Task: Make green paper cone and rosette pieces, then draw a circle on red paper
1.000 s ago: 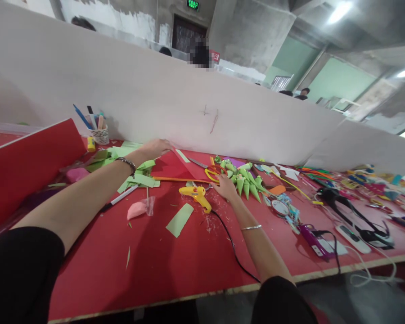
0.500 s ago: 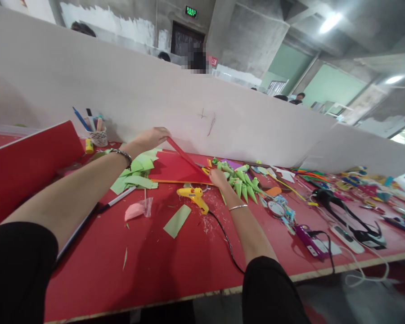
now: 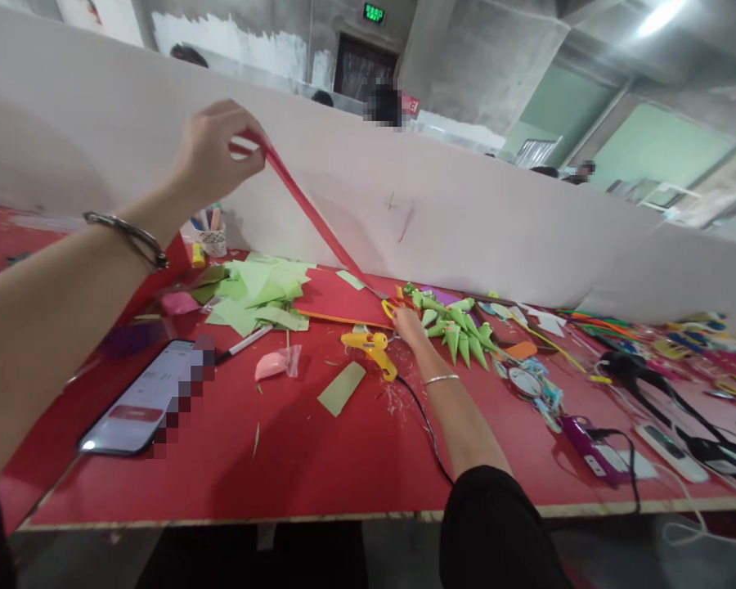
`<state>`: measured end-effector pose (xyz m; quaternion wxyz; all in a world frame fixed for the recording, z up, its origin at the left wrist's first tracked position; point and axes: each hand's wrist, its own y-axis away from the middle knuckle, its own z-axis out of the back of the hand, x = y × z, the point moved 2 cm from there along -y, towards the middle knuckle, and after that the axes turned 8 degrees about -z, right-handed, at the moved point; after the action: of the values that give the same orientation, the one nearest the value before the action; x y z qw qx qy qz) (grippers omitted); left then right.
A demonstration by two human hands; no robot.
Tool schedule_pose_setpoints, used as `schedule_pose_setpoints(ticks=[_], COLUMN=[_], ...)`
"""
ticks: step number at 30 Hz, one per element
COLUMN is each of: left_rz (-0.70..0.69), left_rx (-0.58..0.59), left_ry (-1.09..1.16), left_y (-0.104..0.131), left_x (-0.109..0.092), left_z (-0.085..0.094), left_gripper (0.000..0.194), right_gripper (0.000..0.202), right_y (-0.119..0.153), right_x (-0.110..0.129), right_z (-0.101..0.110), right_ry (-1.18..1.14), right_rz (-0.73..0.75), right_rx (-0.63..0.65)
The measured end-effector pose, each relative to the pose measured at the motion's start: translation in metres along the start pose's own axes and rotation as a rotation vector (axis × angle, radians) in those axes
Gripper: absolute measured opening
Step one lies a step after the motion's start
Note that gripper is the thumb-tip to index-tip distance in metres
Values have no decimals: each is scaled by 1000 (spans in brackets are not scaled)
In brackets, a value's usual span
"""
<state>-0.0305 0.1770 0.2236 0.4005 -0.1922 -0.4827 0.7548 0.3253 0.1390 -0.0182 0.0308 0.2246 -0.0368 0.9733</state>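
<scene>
My left hand [image 3: 224, 151] is raised in front of the white partition, its thumb and fingers pinching the upper end of a long red paper strip [image 3: 310, 209]. The strip slants down to the right toward the scissors [image 3: 388, 308], whose yellow handles are in my right hand [image 3: 407, 322]. Whether the blades are apart is too small to tell. Below the strip's lower end lies a red sheet [image 3: 337, 296] with an orange edge. A yellow glue gun [image 3: 371, 350] rests just in front of my right hand, and green paper cones [image 3: 460, 331] lie beside it.
Light green paper pieces [image 3: 258, 286] are heaped left of the red sheet. A phone [image 3: 138, 401] lies near the left front. To the right are a purple device [image 3: 594, 450], a black strap [image 3: 650, 393] and cables. The white partition [image 3: 319, 164] stands behind the table.
My left hand has risen up and left, drawing the red strip high above the sheet. My right hand stays low with the scissors. The phone now shows beside my left arm.
</scene>
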Motion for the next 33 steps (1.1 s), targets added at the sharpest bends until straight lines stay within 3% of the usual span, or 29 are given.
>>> schedule_pose_setpoints(ticks=[5,8,10,13,17,20,23,25,26,28,31,33], left_rz=[-30,74,208,253,210,196,156,127,119,130,220,301], left_rx=[-33,-55,-128,-100,-78,-84,-114,-143,-164,-217,-319,-389], left_ry=[-16,-38,-63,-75,-45,14,59,75,79,70,34,24], left_y=[22,60,90,120,119,105,95,93,93,96,108,120], left_x=[-35,-48,-48,-47,-49,-59,-71,-79,-83,-87,-91,-94], left_z=[53,68,72,67,53,43,39,44,48,61,87,103], left_gripper=[28,23,17,15,20,19,15,13,12,13,22,28], right_gripper=[20,24,28,22,36,41,52,40,30,22,19,18], right_y=[53,108,149,196,208,186,173,175,179,190,207,211], right_x=[-17,-20,-6,56,190,262,291,290,283,258,199,149], right_z=[15,33,42,34,-30,-88,-122,-116,-106,-72,-25,-9], right_ry=[-144,-250,-307,-381,-452,-341,-267,-270,-271,-373,-474,-472], right_rz=[-87,-109,-109,-2,544,574,430,446,445,502,454,238], right_rx=[-72,-127,-185,-124,414,421,425,445,481,392,242,60])
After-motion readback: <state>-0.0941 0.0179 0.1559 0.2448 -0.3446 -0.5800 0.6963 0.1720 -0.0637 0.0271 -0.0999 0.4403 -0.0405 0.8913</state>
